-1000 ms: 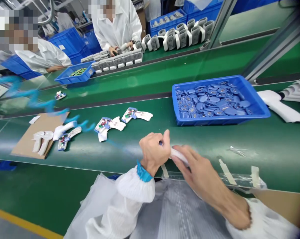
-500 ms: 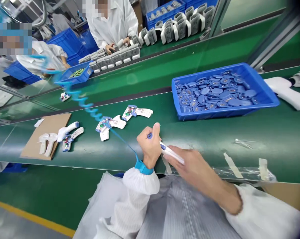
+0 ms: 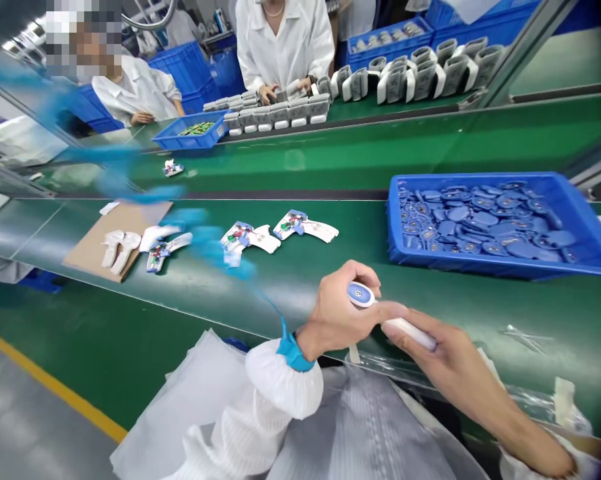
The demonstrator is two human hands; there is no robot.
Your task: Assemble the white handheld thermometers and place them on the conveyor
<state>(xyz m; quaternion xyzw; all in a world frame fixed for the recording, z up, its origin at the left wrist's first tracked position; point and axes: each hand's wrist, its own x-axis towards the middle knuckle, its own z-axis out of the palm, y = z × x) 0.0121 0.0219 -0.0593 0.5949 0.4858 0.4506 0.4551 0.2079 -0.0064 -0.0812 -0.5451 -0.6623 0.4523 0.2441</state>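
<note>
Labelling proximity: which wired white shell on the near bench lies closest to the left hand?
The rightmost wired shell, nearest the left hand; the middle one and the one beside the cardboard lie farther left.

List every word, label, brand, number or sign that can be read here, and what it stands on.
None can be read.
Device: a small round mark on its blue end, too small to tell whether it is lettering.
Open shells: any print inside is too small to read.
Blue parts: small marks, too small to read.
Bin: no readable text on the sides in view.
</note>
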